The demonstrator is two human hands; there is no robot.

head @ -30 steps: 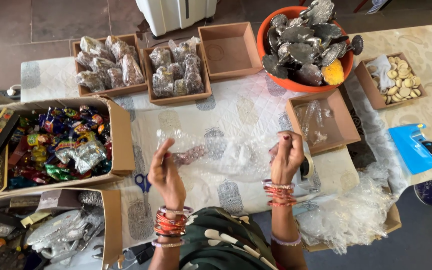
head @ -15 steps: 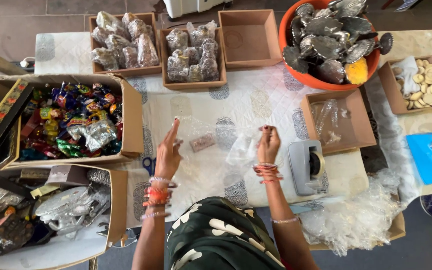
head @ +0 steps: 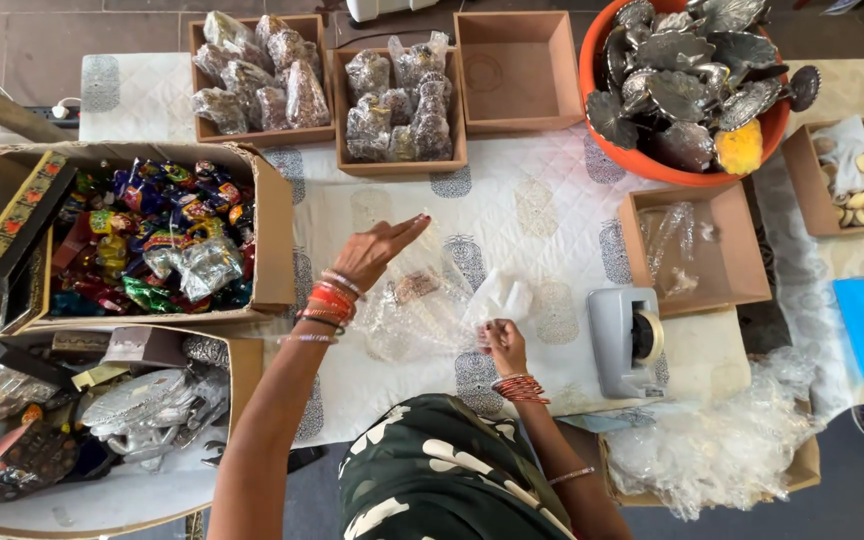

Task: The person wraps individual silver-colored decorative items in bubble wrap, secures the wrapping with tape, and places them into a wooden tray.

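A sheet of clear bubble wrap (head: pixel 422 322) lies on the white patterned tablecloth (head: pixel 542 215) in front of me, folded around a small brownish item (head: pixel 417 287). My left hand (head: pixel 377 252) is stretched flat with fingers straight and pointing away, over the far left side of the wrap, holding nothing. My right hand (head: pixel 500 336) pinches the near right edge of the wrap between its fingertips. Both wrists carry red and orange bangles.
A grey tape dispenser (head: pixel 627 342) stands right of the wrap. Cardboard boxes of wrapped bundles (head: pixel 262 75) (head: pixel 402 95), an empty box (head: pixel 517 65) and an orange tub of silver leaf dishes (head: pixel 687 85) line the far side. Boxes of colourful sweets (head: pixel 152 240) and silver items (head: pixel 82 410) sit left; a bubble wrap heap (head: pixel 722 450) right.
My left hand has reached forward and flattened over the wrap. My right hand has dropped toward me and now pinches the wrap's near edge. The camera view has shifted slightly.
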